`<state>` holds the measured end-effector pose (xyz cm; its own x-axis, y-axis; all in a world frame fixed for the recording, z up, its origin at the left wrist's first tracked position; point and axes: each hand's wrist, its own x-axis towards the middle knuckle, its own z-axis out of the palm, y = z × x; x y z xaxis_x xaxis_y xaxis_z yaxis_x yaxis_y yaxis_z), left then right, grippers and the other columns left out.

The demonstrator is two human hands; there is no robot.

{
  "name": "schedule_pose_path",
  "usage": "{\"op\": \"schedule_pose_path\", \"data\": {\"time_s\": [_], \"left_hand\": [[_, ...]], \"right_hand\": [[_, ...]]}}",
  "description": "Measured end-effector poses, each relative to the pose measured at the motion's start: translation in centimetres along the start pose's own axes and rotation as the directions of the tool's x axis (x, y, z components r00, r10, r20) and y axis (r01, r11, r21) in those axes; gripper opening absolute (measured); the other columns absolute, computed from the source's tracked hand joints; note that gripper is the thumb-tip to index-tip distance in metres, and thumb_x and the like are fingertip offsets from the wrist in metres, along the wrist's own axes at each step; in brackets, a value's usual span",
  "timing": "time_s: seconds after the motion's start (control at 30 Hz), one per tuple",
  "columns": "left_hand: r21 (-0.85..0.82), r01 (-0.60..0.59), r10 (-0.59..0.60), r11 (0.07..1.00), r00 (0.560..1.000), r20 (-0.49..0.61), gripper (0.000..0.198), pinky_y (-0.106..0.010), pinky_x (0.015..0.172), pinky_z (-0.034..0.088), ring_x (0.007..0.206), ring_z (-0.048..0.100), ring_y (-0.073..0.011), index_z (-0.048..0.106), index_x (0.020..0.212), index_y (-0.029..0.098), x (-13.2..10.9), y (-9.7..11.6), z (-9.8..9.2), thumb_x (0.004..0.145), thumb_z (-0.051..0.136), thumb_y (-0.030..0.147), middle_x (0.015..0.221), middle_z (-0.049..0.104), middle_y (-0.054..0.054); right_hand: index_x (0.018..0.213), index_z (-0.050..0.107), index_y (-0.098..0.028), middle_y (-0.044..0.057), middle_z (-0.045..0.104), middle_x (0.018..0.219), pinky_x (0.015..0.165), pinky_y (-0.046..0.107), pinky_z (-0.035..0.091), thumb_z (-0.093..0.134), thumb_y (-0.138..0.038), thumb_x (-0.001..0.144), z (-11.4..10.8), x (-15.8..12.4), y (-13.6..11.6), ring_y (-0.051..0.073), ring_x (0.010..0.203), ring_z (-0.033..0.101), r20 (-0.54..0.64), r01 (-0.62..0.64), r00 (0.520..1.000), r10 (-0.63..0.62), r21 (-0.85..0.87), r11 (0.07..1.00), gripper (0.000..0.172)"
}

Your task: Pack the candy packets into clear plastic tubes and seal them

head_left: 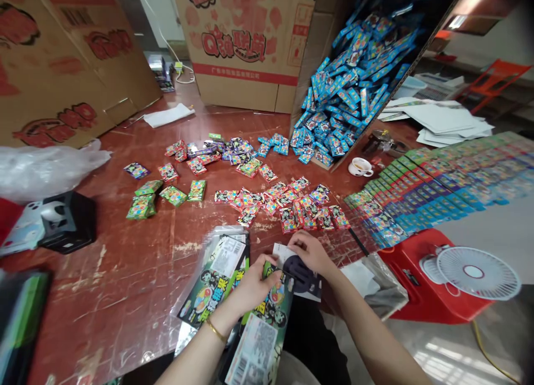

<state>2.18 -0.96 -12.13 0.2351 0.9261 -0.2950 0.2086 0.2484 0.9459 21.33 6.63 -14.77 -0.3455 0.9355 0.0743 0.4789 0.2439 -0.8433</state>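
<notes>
My left hand (256, 284), with a gold bangle on its wrist, is closed on a flat black-and-green printed candy package (258, 346), thumb on top. The package lies slanted over my lap, below the table edge. Just right of it, my right hand (311, 252) pinches the upper part of a white card (309, 292) with a dark print. This card touches the package's upper end, and my fingers hide some of it. On the left, more packages like it (217, 285) lie on the table in clear plastic. Beyond my hands are small red candy packets (250, 198).
Green packets (142, 205) and blue packets (273, 144) lie on the table (125, 274). A tipped carton spills blue packets (350, 90). Cartons (250, 45) line the back. A black box (69, 221) stands left; a cup (360, 167), packet rows (442, 179) and a white fan (475, 272) stand right.
</notes>
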Motion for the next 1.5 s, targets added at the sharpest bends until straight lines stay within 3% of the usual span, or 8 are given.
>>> {"op": "schedule_pose_path", "data": {"time_s": [0.1,0.27,0.6,0.83,1.07,1.17,1.33,1.5], "left_hand": [[0.004,-0.015,0.015,1.000,1.000,-0.002,0.009,-0.032,0.078,0.045,0.074,0.062,-0.0184,0.048,0.085,0.024,-0.1,0.1,0.0,0.081,0.053,0.030,0.068,0.063,0.003],[0.023,-0.026,0.026,0.999,1.000,-0.009,0.010,-0.034,0.085,0.042,0.082,0.062,-0.0195,0.049,0.086,0.023,0.0,0.2,-0.1,0.081,0.054,0.030,0.080,0.066,0.000],[-0.030,-0.011,0.011,0.999,1.000,-0.017,0.016,-0.028,0.064,0.044,0.064,0.058,-0.0167,0.051,0.088,0.022,-0.3,1.1,-0.7,0.078,0.058,0.034,0.065,0.060,0.004],[0.111,-0.143,0.157,0.983,0.978,-0.136,0.033,-0.027,0.075,0.040,0.081,0.054,-0.0176,0.054,0.089,0.022,-1.0,4.9,-3.1,0.065,0.075,0.032,0.082,0.059,0.003],[0.138,-0.188,0.206,0.972,0.970,-0.127,0.032,-0.028,0.078,0.040,0.087,0.057,-0.0194,0.053,0.092,0.022,-1.6,6.8,-3.6,0.067,0.074,0.027,0.087,0.063,0.002],[0.090,-0.238,0.249,0.967,0.958,-0.141,0.040,-0.029,0.081,0.042,0.091,0.058,-0.0203,0.052,0.096,0.024,-1.8,7.2,-3.6,0.065,0.076,0.029,0.092,0.063,0.002],[-0.046,-0.282,0.266,0.958,0.940,-0.213,0.046,-0.029,0.079,0.044,0.088,0.059,-0.0187,0.050,0.100,0.025,-1.9,7.4,-3.9,0.063,0.078,0.027,0.093,0.063,0.002],[-0.224,-0.292,0.178,0.930,0.890,-0.419,0.043,-0.026,0.066,0.046,0.069,0.059,-0.0147,0.048,0.098,0.023,-2.0,7.1,-5.5,0.065,0.075,0.029,0.080,0.062,0.004]], "right_hand": [[0.083,0.063,-0.020,0.003,0.060,0.083,0.071,0.028,0.047,0.056,-0.019,0.082,0.0,0.2,-0.5,0.017,0.078,0.058,-0.050,0.049,0.998,-0.046,0.041,0.998,0.007],[0.123,0.053,-0.025,0.003,0.063,0.087,0.082,0.034,0.046,0.054,-0.004,0.075,1.6,1.7,-1.4,0.018,0.083,0.057,0.073,0.177,0.982,-0.175,-0.014,0.984,0.053],[0.113,0.055,-0.022,0.001,0.066,0.078,0.079,0.033,0.047,0.060,-0.020,0.080,0.2,-0.5,-3.2,0.018,0.077,0.062,-0.150,0.001,0.987,0.048,0.311,0.950,0.033],[0.111,0.055,-0.022,-0.001,0.062,0.077,0.067,0.028,0.047,0.066,-0.021,0.074,-1.9,-0.4,-9.6,0.013,0.071,0.059,0.008,-0.029,1.000,0.029,0.537,0.843,0.039],[0.108,0.058,-0.022,-0.003,0.061,0.074,0.063,0.025,0.046,0.066,-0.012,0.069,-1.1,0.2,-12.0,0.012,0.067,0.058,0.073,-0.042,0.997,0.011,0.427,0.903,0.041],[0.109,0.058,-0.022,0.000,0.064,0.085,0.068,0.027,0.049,0.074,-0.016,0.063,-0.6,0.6,-11.9,0.013,0.072,0.060,0.131,-0.147,0.988,0.085,0.599,0.787,0.050],[0.103,0.062,-0.017,0.011,0.066,0.107,0.087,0.038,0.048,0.074,-0.027,0.064,0.9,0.7,-11.1,0.024,0.097,0.064,0.377,-0.430,0.902,0.210,0.821,0.375,0.042],[0.110,0.057,-0.022,0.013,0.070,0.096,0.076,0.045,0.052,0.060,-0.054,0.077,3.0,-1.9,-10.1,0.028,0.084,0.068,0.159,-0.261,0.957,0.243,0.839,0.478,0.046]]}}
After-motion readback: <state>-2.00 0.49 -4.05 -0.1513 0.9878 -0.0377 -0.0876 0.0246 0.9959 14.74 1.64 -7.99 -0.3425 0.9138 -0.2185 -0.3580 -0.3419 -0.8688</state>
